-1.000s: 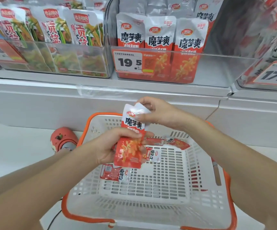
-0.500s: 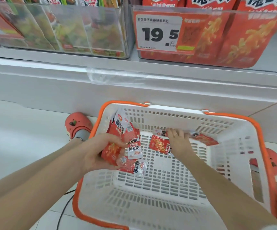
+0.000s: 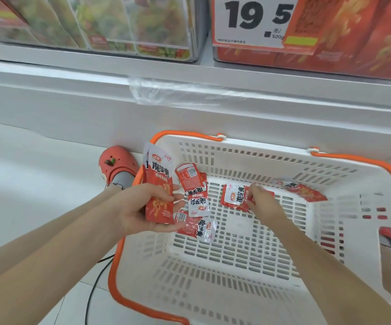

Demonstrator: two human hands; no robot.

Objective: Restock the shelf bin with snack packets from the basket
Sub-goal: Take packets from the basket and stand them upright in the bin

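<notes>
The person's left hand holds a small upright stack of flat red-and-white foil snack packets at the left rim of the white slotted plastic basket with the orange rim and handles. The fingers are curled round the lower half of the stack, so this grip is closed on the packets. The right hand is down on the basket floor, its fingertips pinching the edge of one more loose red-and-white packet; whether it has lifted clear of the floor I cannot tell.

Other packets lie in the basket: two overlapping just right of the held stack, one lower down showing its barcode side, and one against the far wall.

These look very light and thin: glossy film pouches, soft in the middle with flat, stiffer sealed edges. I would judge them slippery against each other, so a fanned stack could slide apart; squaring the edges and gripping across the flat faces seems safest. A single one lying flat on the slotted floor is best picked by a corner or sealed edge, as the right hand seems to be doing.

Above, the clear plastic shelf bin with the white and orange price label shows matching orange-red packs behind its front wall.
</notes>
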